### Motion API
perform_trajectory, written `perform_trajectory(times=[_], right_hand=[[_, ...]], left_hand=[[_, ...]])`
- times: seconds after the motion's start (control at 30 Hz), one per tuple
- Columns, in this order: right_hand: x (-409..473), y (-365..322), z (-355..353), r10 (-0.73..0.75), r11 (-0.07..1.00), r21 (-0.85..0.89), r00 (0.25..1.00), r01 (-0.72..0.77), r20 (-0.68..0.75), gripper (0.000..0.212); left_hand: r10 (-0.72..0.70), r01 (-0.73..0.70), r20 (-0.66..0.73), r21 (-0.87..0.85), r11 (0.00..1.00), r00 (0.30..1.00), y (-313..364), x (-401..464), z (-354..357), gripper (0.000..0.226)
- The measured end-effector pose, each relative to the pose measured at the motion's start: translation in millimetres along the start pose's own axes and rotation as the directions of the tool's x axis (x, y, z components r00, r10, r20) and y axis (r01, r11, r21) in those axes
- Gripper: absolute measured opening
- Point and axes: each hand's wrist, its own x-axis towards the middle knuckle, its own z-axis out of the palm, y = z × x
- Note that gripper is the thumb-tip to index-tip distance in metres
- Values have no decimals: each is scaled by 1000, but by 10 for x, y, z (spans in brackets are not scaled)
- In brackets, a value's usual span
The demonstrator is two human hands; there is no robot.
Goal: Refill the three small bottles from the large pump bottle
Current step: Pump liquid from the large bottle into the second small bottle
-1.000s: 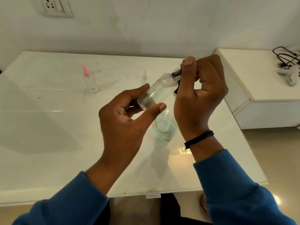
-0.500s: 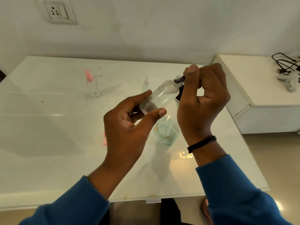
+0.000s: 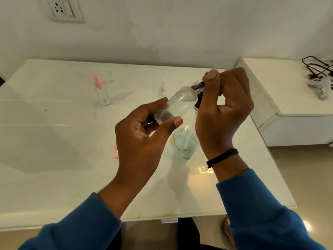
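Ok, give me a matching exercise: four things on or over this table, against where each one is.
Things:
1. clear bottle with the threaded neck
2. pink-capped small bottle
3. white-capped small bottle
4. greenish container

Places:
A. standing on the table, far left
B. on the table, below the two hands
C. held tilted in the air by the left hand, the right hand at its neck
D. standing on the table, just beyond the left hand's fingers

Pairs: 1-C, 2-A, 3-D, 4-B

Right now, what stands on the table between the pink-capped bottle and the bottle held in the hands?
In the head view, one small pale-capped bottle stands between the pink-capped bottle and the held bottle.
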Motion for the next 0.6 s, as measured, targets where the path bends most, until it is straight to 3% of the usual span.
perform_trajectory(times=[0.6], right_hand=[[34, -43, 2, 7, 1000, -12, 1000, -7, -4, 36]], left_hand=[[-10, 10, -5, -14, 1000, 1000, 3, -4, 6, 40]])
